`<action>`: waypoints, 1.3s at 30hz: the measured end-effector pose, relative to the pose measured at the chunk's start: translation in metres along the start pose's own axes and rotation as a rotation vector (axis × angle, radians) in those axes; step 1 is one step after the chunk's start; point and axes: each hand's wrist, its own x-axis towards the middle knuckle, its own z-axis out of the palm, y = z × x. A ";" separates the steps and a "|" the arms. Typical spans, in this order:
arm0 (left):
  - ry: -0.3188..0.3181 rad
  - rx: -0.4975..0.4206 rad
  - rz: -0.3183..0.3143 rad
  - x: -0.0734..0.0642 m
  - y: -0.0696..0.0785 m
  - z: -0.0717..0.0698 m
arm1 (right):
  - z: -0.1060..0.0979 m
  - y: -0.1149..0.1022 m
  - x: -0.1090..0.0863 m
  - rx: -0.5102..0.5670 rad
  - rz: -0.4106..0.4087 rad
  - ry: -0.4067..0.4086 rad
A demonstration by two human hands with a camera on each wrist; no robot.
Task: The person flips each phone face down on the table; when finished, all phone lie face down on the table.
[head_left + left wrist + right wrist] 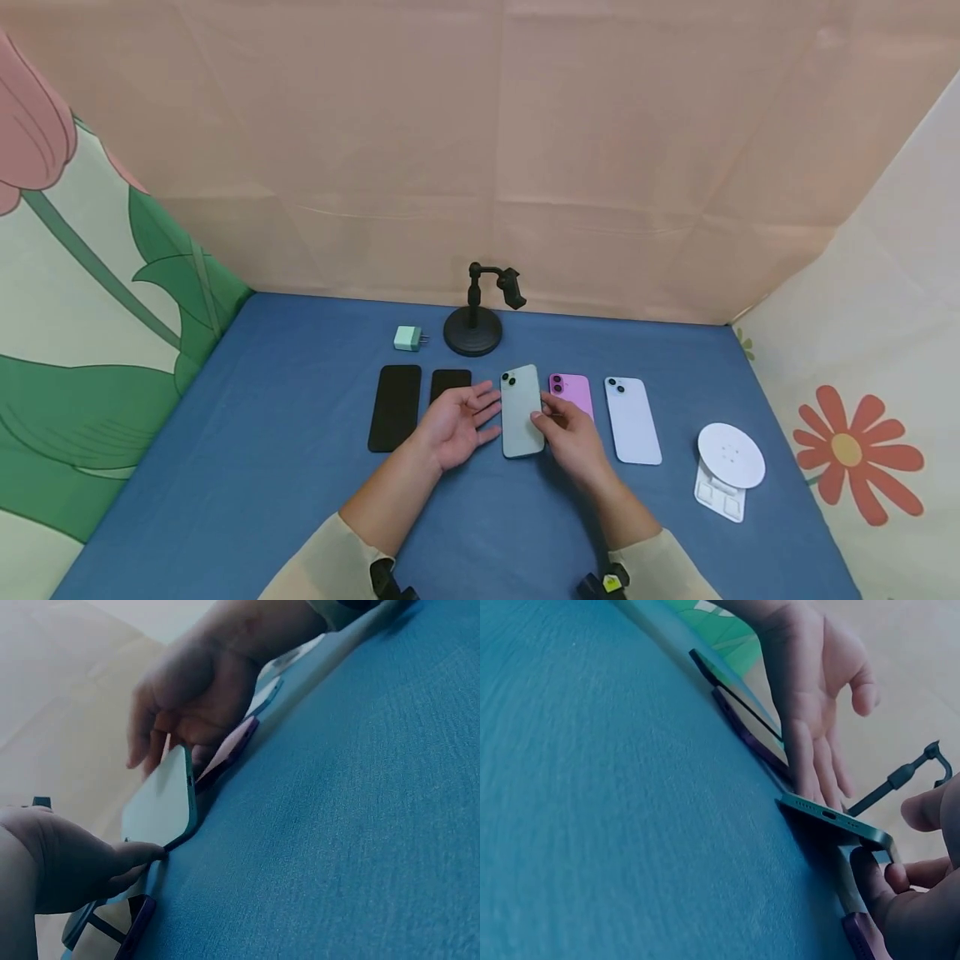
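A pale green phone [521, 433], camera side up, is between both hands at the middle of the table. It tilts, its left long edge low and its right edge raised. At that right edge, my right hand [573, 440] holds the phone, fingers tucked beneath it in the right wrist view and thumb over its back in the head view. My left hand [453, 425] lies palm up on the other side, its straight fingertips right at the low edge of the phone. A pink-purple phone [573, 388] lies partly hidden behind my right hand.
Left of the hands lie a black-screened phone [394, 408] and a smaller one [450, 380], partly covered. A white phone [633, 421] lies to the right, with a white round-topped stand [731, 456] beyond. Behind are a black round-based stand [472, 332] and a green charger plug [407, 337].
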 end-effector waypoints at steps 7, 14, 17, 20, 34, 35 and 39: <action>0.009 0.020 0.011 -0.001 0.003 0.001 | -0.005 -0.001 -0.002 -0.103 0.000 -0.027; 0.020 0.037 0.010 -0.003 0.007 0.000 | -0.005 -0.006 -0.001 -0.175 -0.013 -0.040; 0.017 0.045 0.013 -0.003 0.008 0.000 | -0.004 -0.007 0.000 -0.208 -0.029 -0.046; 0.014 0.054 0.020 -0.003 0.009 -0.001 | -0.004 -0.006 0.000 -0.240 -0.041 -0.052; 0.014 0.056 0.034 -0.005 0.010 -0.004 | -0.003 -0.010 -0.002 -0.299 -0.084 -0.077; 0.013 0.056 0.033 -0.005 0.010 -0.005 | -0.003 -0.010 -0.003 -0.290 -0.081 -0.078; 0.007 0.048 0.034 -0.005 0.010 -0.006 | 0.000 -0.009 -0.002 -0.245 -0.077 -0.073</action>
